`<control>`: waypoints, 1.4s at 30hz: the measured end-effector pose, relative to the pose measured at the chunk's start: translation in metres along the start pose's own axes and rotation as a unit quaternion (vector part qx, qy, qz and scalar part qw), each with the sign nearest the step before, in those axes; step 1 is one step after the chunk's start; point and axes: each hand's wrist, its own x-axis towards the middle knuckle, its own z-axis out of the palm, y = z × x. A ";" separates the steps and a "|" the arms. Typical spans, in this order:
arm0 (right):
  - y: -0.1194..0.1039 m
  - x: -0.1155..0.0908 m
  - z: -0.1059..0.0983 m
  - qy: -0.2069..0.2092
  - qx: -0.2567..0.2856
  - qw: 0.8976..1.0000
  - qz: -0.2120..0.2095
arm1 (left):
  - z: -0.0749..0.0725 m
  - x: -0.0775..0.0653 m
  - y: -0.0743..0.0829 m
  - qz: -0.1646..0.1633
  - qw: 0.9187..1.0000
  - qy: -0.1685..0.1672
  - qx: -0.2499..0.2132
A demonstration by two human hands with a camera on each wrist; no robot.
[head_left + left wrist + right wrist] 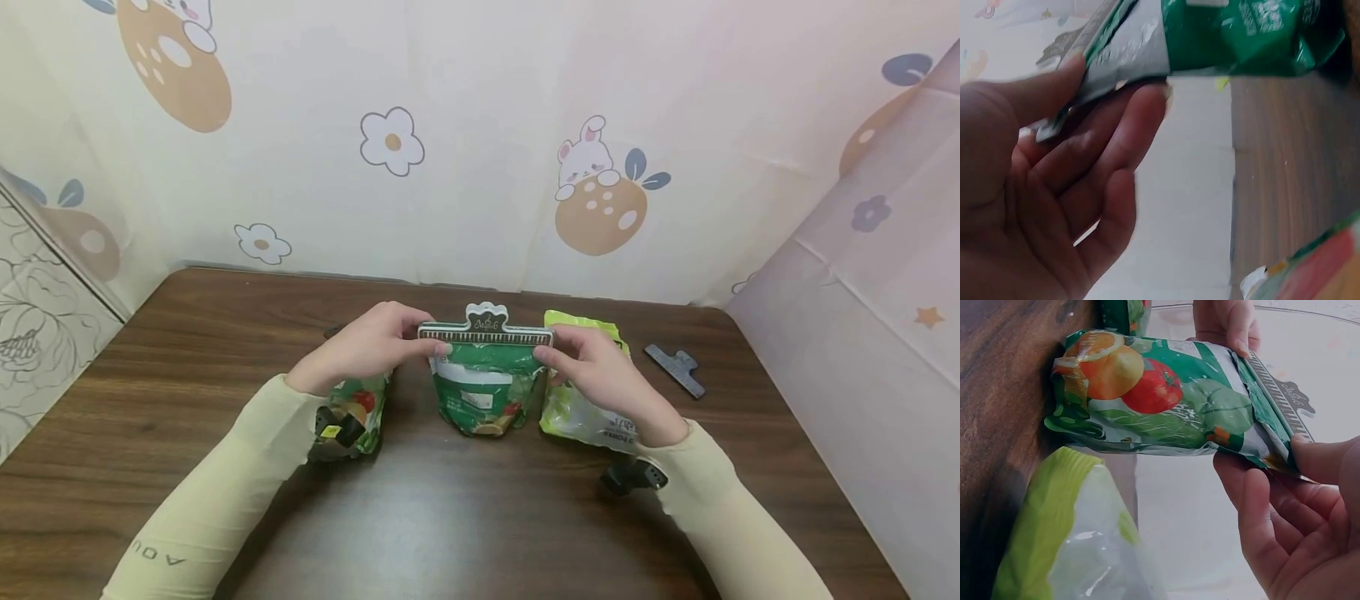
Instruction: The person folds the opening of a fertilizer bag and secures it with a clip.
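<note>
A green plastic bag (483, 387) printed with fruit and vegetables stands upright at the middle of the table. Across its top sits a wide bag clip (486, 334) with a piano-key pattern and a scalloped handle. My left hand (367, 346) pinches the clip and bag top at the left end, thumb in front and fingers behind. At the right end my right hand (603, 371) pinches them the same way. The right wrist view shows the orange and tomato print on the bag (1154, 394) and the thumb on the clip's edge.
Left of the middle, a second green bag (367, 408) lies partly under my left forearm. A lime-and-white bag (577, 425) lies beside my right hand. Farther right rests a grey clip (675, 370) on the wooden table (420, 517). A patterned curtain (480, 167) hangs behind.
</note>
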 end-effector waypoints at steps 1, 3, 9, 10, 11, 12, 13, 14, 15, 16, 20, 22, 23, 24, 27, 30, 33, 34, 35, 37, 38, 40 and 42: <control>0.000 0.000 0.000 0.002 0.000 1.000 0.001 | 0.001 0.000 0.001 -0.002 1.000 0.002 -0.002; 0.000 0.001 0.001 0.006 0.000 1.000 0.003 | 0.002 0.000 0.002 -0.008 1.000 0.006 -0.006; 0.000 0.001 0.003 0.017 -0.002 1.000 -0.002 | 0.003 0.001 0.005 -0.020 1.000 0.009 -0.012; 0.000 0.001 0.003 0.019 -0.001 1.000 -0.005 | 0.003 0.001 0.005 -0.021 1.000 0.007 -0.015; 0.000 0.001 0.004 0.020 -0.002 1.000 -0.007 | 0.004 0.001 0.005 -0.022 1.000 0.006 -0.018; 0.000 0.001 0.004 0.021 0.001 1.000 -0.008 | 0.004 0.001 0.005 -0.023 0.999 0.004 -0.021; 0.000 0.001 0.005 0.021 0.002 1.000 -0.009 | 0.004 0.002 0.005 -0.024 0.999 0.003 -0.025; 0.000 0.001 0.006 0.021 0.002 1.000 -0.008 | 0.004 0.002 0.004 -0.025 0.999 0.001 -0.027; -0.001 0.001 0.006 0.021 0.003 1.000 -0.008 | 0.004 0.002 0.004 -0.027 0.999 -0.001 -0.030; -0.001 0.001 0.007 0.021 0.003 1.000 -0.008 | 0.004 0.002 0.003 -0.028 0.999 -0.002 -0.031; 0.002 0.003 0.011 0.019 0.012 1.000 -0.012 | 0.004 0.003 0.001 -0.036 0.998 -0.012 -0.043; 0.004 0.004 0.013 0.016 0.014 1.000 -0.015 | 0.004 0.003 -0.001 -0.043 0.997 -0.020 -0.052; 0.005 0.004 0.014 0.015 0.012 1.000 -0.014 | 0.004 0.003 -0.002 -0.047 0.997 -0.024 -0.056; 0.006 0.004 0.015 0.013 0.008 1.000 -0.012 | 0.004 0.004 -0.003 -0.052 0.996 -0.029 -0.060; 0.007 0.005 0.017 0.009 -0.004 1.000 -0.001 | 0.004 0.004 -0.004 -0.061 0.995 -0.040 -0.066; 0.008 0.006 0.020 0.004 -0.003 1.000 0.010 | 0.005 0.005 -0.005 -0.066 0.994 -0.046 -0.071; 0.008 0.007 0.021 0.002 0.003 1.000 0.013 | 0.006 0.006 -0.006 -0.068 0.993 -0.052 -0.079; 0.008 0.007 0.022 0.002 0.008 1.000 0.015 | 0.006 0.005 -0.006 -0.068 0.993 -0.052 -0.078; 0.008 0.008 0.022 0.002 0.012 1.000 0.017 | 0.006 0.005 -0.006 -0.068 0.993 -0.052 -0.077; 0.009 0.008 0.023 0.000 0.025 0.999 0.023 | 0.006 0.005 -0.006 -0.072 0.994 -0.048 -0.074; 0.009 0.008 0.023 -0.003 0.035 0.999 0.027 | 0.006 0.005 -0.006 -0.073 0.994 -0.044 -0.069; 0.009 0.009 0.024 -0.007 0.055 0.998 0.035 | 0.007 0.005 -0.007 -0.080 0.994 -0.035 -0.066; 0.010 0.010 0.026 -0.013 0.072 0.996 0.043 | 0.008 0.005 -0.008 -0.090 0.993 -0.029 -0.067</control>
